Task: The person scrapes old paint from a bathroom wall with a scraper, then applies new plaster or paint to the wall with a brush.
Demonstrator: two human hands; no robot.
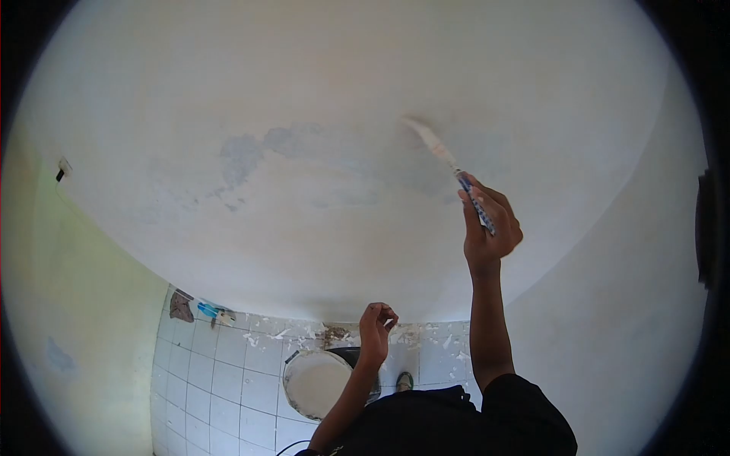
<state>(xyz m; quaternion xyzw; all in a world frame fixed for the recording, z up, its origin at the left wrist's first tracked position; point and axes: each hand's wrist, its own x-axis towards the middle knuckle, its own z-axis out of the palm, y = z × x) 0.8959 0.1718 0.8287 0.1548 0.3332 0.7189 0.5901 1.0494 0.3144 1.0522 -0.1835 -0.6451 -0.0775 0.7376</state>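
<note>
My right hand (pixel 494 223) is wrapped round the blue-and-white patterned handle of a paintbrush (pixel 435 144). The brush slants up and left, its whitish bristle tip at the wall (pixel 342 68), where a soft shadow surrounds it. Grey-blue patches show through the pale wall coat to the left of the brush. Lower down, my left hand (pixel 376 327) hovers in front of the wall's base with loosely curled fingers and nothing visible in them. Just below and left of it stands a round bucket (pixel 287 391) containing off-white paint (pixel 318 384).
White tiles (pixel 226 380) cover the floor, with pale flakes scattered along the wall's foot. A brown cloth (pixel 181 306) and a blue item (pixel 207 309) lie in the far left corner. A dark object (pixel 351 356) sits behind the bucket; my shoe (pixel 404 381) is to its right.
</note>
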